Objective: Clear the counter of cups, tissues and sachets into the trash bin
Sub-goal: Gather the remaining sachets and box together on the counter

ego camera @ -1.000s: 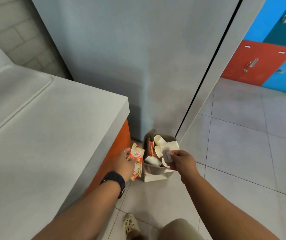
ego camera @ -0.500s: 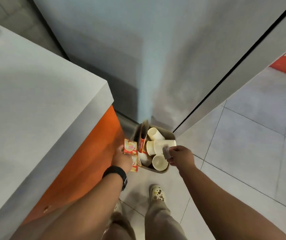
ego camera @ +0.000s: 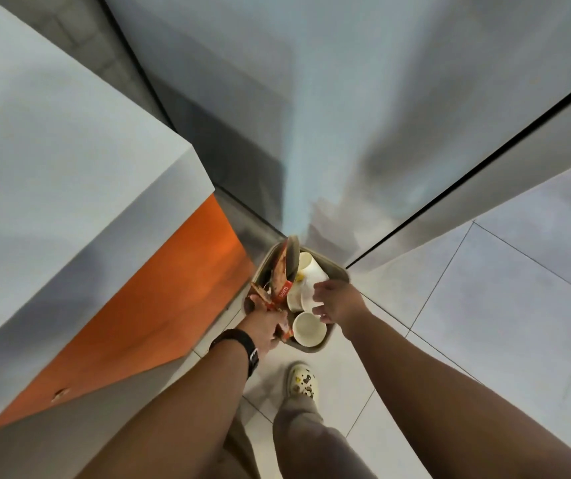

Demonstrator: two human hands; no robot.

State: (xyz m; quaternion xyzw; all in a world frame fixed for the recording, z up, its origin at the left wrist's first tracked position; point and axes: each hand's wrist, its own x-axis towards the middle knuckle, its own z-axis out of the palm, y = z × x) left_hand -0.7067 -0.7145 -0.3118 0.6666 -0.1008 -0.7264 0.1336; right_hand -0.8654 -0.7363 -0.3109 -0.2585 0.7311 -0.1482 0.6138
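A small beige trash bin point(ego camera: 335, 271) stands on the floor in the corner beside the counter. Inside lie several white paper cups point(ego camera: 309, 328) and a red box point(ego camera: 282, 271). My left hand point(ego camera: 266, 324), with a black watch on the wrist, grips orange-red sachets point(ego camera: 262, 294) over the bin's left rim. My right hand point(ego camera: 337, 300) hovers above the bin with fingers spread and nothing in it.
The grey counter point(ego camera: 69, 160) with an orange side panel point(ego camera: 159, 305) fills the left. Grey wall panels rise behind the bin. Tiled floor point(ego camera: 501, 305) spreads to the right. My shoe point(ego camera: 302, 380) and trouser leg stand just in front of the bin.
My right hand has let go of the small white piece it pinched and has opened over the bin. My left hand has brought the sachets over the bin's rim. The camera tipped further down.
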